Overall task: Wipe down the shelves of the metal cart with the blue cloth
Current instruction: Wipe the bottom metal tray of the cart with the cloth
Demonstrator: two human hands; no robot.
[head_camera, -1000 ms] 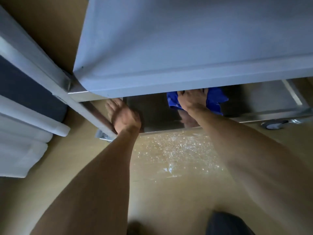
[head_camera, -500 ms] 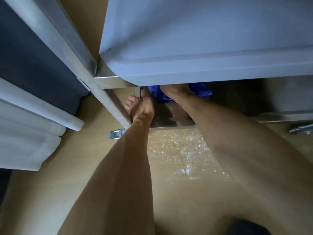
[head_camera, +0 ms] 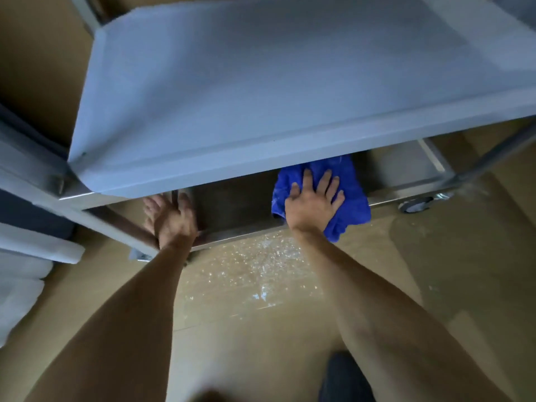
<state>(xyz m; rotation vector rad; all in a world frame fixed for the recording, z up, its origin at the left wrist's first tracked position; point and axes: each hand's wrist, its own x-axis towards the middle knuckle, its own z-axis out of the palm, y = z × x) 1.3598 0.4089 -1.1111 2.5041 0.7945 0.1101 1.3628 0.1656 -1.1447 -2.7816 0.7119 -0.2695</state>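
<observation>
I look down on a metal cart whose wide upper shelf fills the top of the view. Beneath it the lower shelf shows as a dark strip. The blue cloth lies bunched on the lower shelf's front edge, right of centre. My right hand presses flat on the cloth with fingers spread. My left hand rests against the lower shelf's front left corner by the cart's leg, fingers extended and holding nothing.
A caster wheel sits at the cart's lower right. The tan floor in front is speckled with bright reflections. White bedding and a dark panel lie at the left. A dark trouser leg shows at the bottom.
My right hand has drawn the cloth right and toward the front edge, out from under the upper shelf. My left hand stays near the left corner, fingers now flatter. The camera has pulled back.
</observation>
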